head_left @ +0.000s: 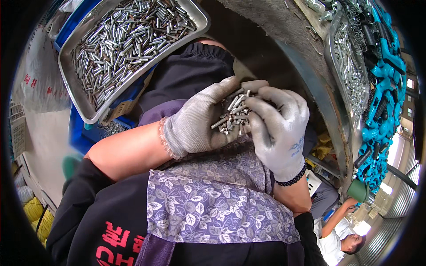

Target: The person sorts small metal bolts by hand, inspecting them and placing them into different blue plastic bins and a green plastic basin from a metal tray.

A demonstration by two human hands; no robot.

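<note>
Metal pins (240, 109), grey workbench (271, 22) — bright windows (410, 84)

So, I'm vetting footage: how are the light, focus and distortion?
Head view: black corners, lines bowed near the rim; head view: pins glint, shadow beneath the bench, blown-out patches by the roof; head view: left hand and right hand look sharp.

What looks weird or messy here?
A few small bits lie loose on the bench, outside the metal tray there, so they look spilled. Also, the right hand wears a glove that's grey and dirty-looking toward the fingertips but whiter behind.
</note>
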